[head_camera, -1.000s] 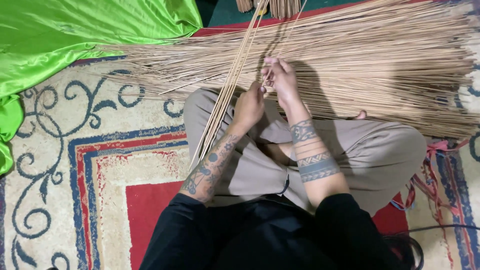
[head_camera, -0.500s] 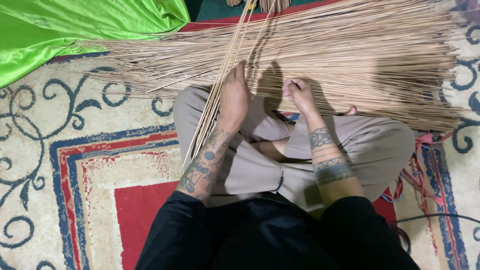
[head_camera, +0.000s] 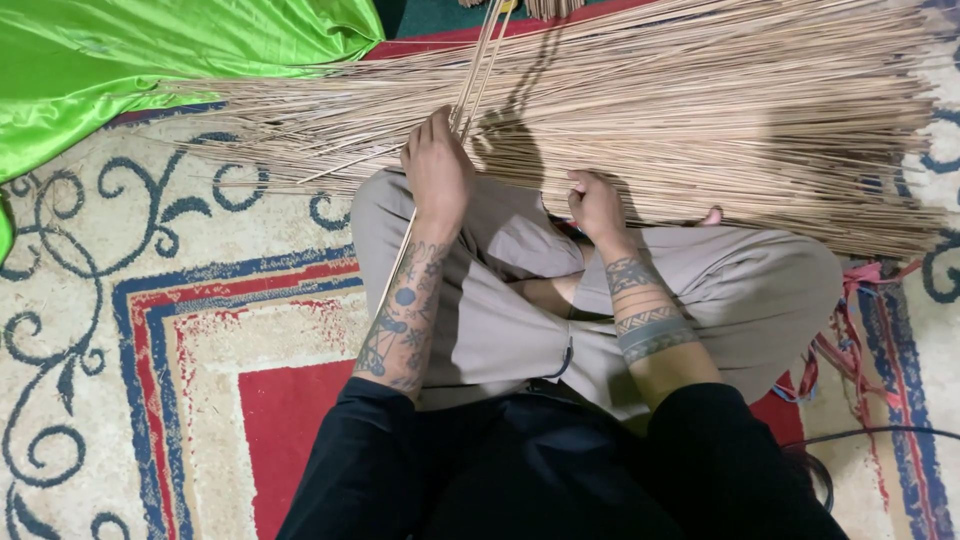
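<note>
I sit cross-legged on a patterned carpet. My left hand (head_camera: 438, 170) is closed around a thin bundle of long tan sticks (head_camera: 478, 75) that runs from the top of the view down past my left forearm. My right hand (head_camera: 596, 205) rests on the near edge of a wide pile of the same thin sticks (head_camera: 720, 110), fingers curled against them; whether it pinches one I cannot tell. The pile lies across the carpet just beyond my knees. My trousers (head_camera: 740, 290) are beige, my sleeves black.
A bright green cloth (head_camera: 150, 70) is bunched at the top left. The carpet (head_camera: 170, 330) has cream, red and blue patterns. Pink cord (head_camera: 850, 330) lies beside my right knee, and a dark cable (head_camera: 870, 435) runs at the lower right.
My right hand left the stick bundle and dropped to the pile at my right knee. My left hand kept the bundle and slid slightly up it.
</note>
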